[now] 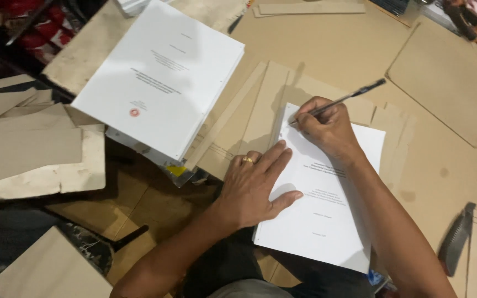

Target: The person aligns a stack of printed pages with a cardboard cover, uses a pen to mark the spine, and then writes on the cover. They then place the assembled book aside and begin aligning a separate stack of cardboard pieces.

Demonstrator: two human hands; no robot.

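My left hand (255, 185) lies flat, fingers spread, on the left edge of a white printed document (321, 215) in front of me; a gold ring is on one finger. My right hand (327, 126) grips a dark pen (349, 98), its tip touching the top left corner of that document. The document rests on brown cardboard strips (271, 105).
A thick white paper stack (161, 77) lies tilted at upper left. A large brown board (443, 83) covers the right side. Cardboard pieces (28, 143) sit at far left. A dark saw-like tool (456, 237) lies at the lower right.
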